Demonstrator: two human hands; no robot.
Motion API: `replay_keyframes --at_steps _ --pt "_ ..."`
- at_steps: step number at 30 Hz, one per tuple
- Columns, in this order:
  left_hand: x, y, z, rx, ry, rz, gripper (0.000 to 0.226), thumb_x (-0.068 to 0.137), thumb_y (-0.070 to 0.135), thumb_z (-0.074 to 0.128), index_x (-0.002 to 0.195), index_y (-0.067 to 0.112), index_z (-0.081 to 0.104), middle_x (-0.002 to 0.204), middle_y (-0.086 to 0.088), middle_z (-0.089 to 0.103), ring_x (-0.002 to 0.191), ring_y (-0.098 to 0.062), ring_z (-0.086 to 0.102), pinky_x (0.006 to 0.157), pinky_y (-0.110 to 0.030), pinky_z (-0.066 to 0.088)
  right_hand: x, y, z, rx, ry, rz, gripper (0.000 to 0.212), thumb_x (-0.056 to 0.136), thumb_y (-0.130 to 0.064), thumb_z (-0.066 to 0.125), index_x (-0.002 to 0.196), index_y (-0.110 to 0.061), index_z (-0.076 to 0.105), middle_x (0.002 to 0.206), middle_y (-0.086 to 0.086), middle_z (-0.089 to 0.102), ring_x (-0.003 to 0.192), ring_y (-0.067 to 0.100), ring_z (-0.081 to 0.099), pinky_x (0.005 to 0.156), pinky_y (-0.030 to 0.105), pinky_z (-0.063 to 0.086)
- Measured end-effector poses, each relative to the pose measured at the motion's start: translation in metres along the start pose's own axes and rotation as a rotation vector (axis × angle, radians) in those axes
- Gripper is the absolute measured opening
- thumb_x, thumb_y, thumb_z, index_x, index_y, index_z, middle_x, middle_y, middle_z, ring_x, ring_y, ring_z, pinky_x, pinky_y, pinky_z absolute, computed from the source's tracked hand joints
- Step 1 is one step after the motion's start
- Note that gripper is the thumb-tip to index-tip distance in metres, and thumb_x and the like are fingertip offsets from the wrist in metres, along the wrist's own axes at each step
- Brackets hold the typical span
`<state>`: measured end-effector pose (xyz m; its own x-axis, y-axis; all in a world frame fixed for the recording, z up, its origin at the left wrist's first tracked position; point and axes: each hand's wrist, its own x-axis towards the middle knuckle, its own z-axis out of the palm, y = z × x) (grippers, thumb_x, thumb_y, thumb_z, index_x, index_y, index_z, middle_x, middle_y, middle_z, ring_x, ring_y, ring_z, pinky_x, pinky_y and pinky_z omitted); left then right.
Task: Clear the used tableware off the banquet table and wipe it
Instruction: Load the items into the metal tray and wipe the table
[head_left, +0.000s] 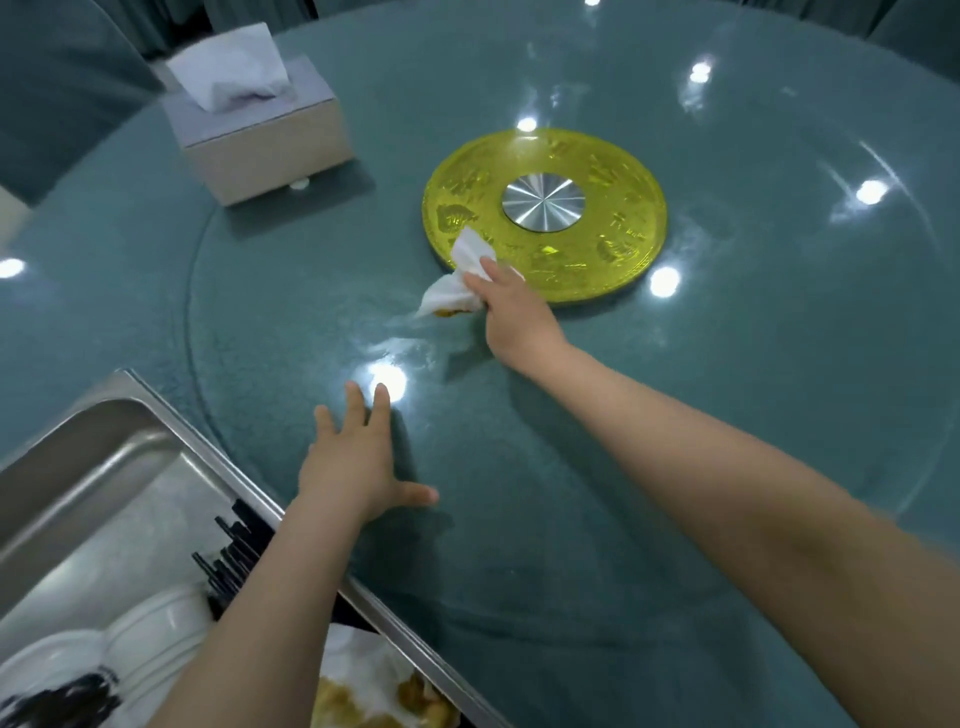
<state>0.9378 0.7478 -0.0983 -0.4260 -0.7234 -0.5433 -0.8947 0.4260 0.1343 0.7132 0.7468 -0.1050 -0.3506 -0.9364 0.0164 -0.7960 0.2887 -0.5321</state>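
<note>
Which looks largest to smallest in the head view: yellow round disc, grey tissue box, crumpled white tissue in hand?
1. Yellow round disc
2. Grey tissue box
3. Crumpled white tissue, gripped by the right hand

The wide-angle lens may skew apparent sizes.

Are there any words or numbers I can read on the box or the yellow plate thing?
No readable words or numbers anywhere.
Tissue box: plain sides, no label.
Yellow disc: raised gold patterns, too blurred to tell if any are writing.
White dish in the metal tray: black brush marks, unreadable.
</note>
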Motion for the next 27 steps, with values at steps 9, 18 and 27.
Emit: replay_keyframes --at_steps 9,18,27 --pt "0.001 -0.006 0.003 -0.044 0.119 -0.007 0.148 0.053 0.064 0.081 0.147 0.021 -0.025 0.16 0.004 -0.014 0.147 -0.035 -0.003 0.114 -0.051 0.026 0.032 -0.034 0.04 -0.129 -0.133 -0.141 0.052 0.089 -0.006 0.043 0.14 -0.013 0.044 0.151 0.014 0.03 0.139 0.03 0.026 0.108 0.035 0.025" --pt "-0.01 0.002 0.011 -0.126 0.156 -0.015 0.146 0.056 0.061 0.081 0.148 0.008 -0.02 0.16 -0.012 -0.01 0.147 -0.031 -0.002 0.114 -0.046 0.024 -0.049 -0.042 0.035 -0.029 -0.299 -0.317 0.055 0.087 0.004 0.042 0.139 -0.012 0.046 0.154 0.013 0.029 0.142 0.025 0.024 0.114 0.028 0.015" --pt "-0.034 0.008 0.004 -0.189 0.098 0.041 0.136 0.063 0.061 0.077 0.15 0.009 -0.012 0.16 -0.007 0.012 0.139 -0.027 0.033 0.103 -0.037 0.036 -0.15 -0.011 0.006 0.078 -0.344 -0.281 0.061 0.084 0.01 0.036 0.137 -0.016 0.05 0.154 0.006 0.031 0.144 0.019 0.021 0.116 0.022 0.008"
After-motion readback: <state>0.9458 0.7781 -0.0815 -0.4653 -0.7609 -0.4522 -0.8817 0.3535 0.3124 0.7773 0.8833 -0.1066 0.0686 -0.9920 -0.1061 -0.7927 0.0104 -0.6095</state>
